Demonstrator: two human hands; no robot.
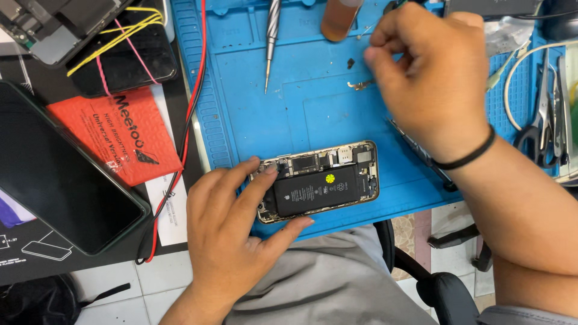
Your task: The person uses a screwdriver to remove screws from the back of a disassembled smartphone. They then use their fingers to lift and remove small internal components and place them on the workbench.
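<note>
Now the left hand (pixel 232 232) grips the opened phone (pixel 318 181) by its near end, thumb and fingers pinching the frame, battery face up, flat on the blue mat (pixel 313 108) near its front edge. Up top, the right hand (pixel 430 78) hovers with fingers curled together; whether it pinches anything cannot be told. A screwdriver (pixel 271 39) lies beside it.

You're at a phone repair bench: blue silicone work mat (pixel 313 114) at centre, opened phone (pixel 319 180) with battery exposed at 6 o'clock, screwdriver (pixel 271 39) at 12, scissors (pixel 542 120) at 3, spare screen (pixel 60 174) at 9.
</note>
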